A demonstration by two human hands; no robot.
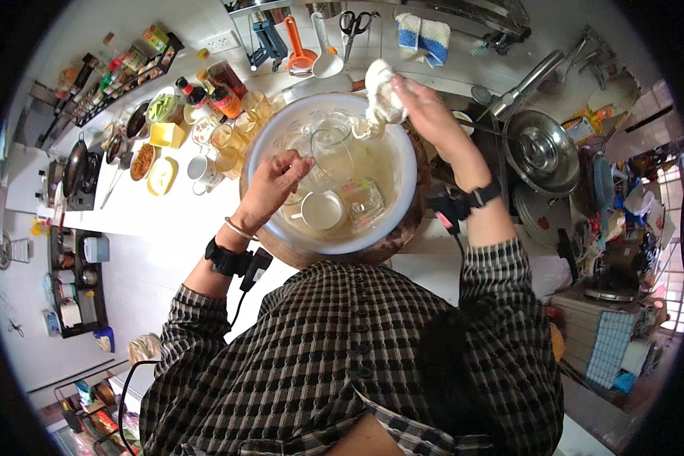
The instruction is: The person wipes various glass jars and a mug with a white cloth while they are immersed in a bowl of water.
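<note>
A white basin (333, 247) of cloudy water stands on a round wooden board. My left hand (276, 181) pinches the rim of a clear drinking glass (332, 160) above the water. A damp white cloth (383, 94) hangs from my right hand (427, 111), over the basin's upper right rim. In the basin a white mug (322, 210) sits near the front, with its handle to the left. Beside it a clear glass vessel (365, 200) lies on its side. More glassware (332, 126) shows at the back of the basin, partly behind the held glass.
Several amber glasses (226, 137) and a white mug with a handle (203, 170) stand left of the basin, near sauce bottles (224, 101) and small food dishes (142, 162). A cleaver (319, 86) lies behind it. A metal bowl (541, 153) is on the right.
</note>
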